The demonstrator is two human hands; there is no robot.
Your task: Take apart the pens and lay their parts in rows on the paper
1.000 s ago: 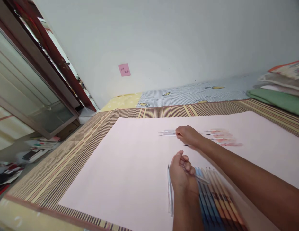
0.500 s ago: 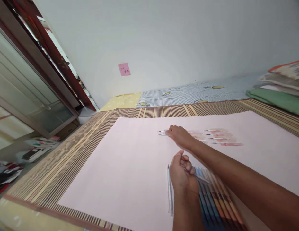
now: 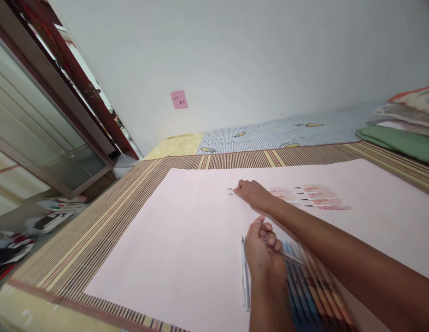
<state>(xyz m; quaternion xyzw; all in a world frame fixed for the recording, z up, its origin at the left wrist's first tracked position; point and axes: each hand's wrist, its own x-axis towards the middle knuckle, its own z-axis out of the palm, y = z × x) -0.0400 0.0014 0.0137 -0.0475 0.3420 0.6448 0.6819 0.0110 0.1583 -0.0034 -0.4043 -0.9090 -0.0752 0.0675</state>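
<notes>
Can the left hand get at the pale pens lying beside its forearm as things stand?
Probably not readily: the left hand holds a slim clear item, and its curled fingers face away from the pale pens, though those lie largely uncovered.

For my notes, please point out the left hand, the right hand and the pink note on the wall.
Left hand (image 3: 260, 247): head view, its middle.
Right hand (image 3: 253, 192): head view, its back.
Pink note (image 3: 179, 99): head view, its centre.
</notes>
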